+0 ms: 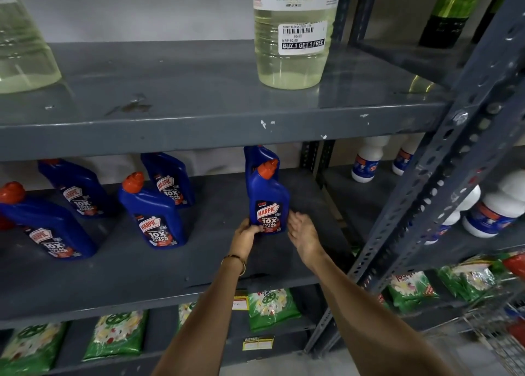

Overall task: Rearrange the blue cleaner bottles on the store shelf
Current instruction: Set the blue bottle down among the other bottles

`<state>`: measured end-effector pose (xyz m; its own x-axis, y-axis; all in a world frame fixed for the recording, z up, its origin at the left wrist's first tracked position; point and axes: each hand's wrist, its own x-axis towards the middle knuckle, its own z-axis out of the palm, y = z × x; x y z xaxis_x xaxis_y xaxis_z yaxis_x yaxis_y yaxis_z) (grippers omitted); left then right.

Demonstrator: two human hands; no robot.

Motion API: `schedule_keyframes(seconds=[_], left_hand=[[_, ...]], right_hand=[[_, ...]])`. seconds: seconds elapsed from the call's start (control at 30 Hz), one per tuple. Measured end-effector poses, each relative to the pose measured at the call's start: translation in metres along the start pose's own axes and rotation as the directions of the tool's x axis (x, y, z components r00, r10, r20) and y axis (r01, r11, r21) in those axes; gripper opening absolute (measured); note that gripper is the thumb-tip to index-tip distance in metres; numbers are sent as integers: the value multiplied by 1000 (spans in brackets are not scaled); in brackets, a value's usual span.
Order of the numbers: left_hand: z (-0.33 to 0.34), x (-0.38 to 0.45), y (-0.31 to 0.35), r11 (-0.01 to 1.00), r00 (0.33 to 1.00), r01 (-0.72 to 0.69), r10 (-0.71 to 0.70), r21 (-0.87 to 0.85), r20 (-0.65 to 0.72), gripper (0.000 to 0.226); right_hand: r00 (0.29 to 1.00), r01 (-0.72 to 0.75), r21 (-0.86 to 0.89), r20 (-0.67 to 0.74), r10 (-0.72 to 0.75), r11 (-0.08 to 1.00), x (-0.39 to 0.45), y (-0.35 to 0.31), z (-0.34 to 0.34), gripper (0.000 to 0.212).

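Note:
Several blue cleaner bottles with orange caps stand on the middle grey shelf [199, 264]. The front right bottle [268, 193] stands upright, and my left hand [244, 233] grips its lower left corner. My right hand [302, 235] rests beside the bottle's lower right edge with fingers spread, touching or nearly touching it. A second bottle [257, 155] stands directly behind it. Further left are a front bottle [152, 210], one behind it [169, 176], another [75, 188] and a far-left bottle [45, 227].
A large bleach bottle [292, 34] stands on the upper shelf, another at far left [20, 43]. White bottles [366, 159] fill the neighbouring rack beyond the perforated upright [443, 176]. Green detergent bags [272, 307] lie on the lower shelf.

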<state>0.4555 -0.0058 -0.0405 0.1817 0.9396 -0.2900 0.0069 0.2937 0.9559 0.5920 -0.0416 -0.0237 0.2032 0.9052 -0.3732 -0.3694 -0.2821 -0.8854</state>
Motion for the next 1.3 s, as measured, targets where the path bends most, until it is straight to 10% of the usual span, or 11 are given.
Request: schedule_keyframes(seconds=[0.53,1.3], left_hand=[[13,-14,4,982,979,-56,90,181,-181,50],[10,-78,-26,972,991,-70,94,226,-96,51]], right_hand=[[998,24,-290,58,-7,957,9,7,-9,63],[962,268,-492,86,-260,828,-55,40,-38,46]])
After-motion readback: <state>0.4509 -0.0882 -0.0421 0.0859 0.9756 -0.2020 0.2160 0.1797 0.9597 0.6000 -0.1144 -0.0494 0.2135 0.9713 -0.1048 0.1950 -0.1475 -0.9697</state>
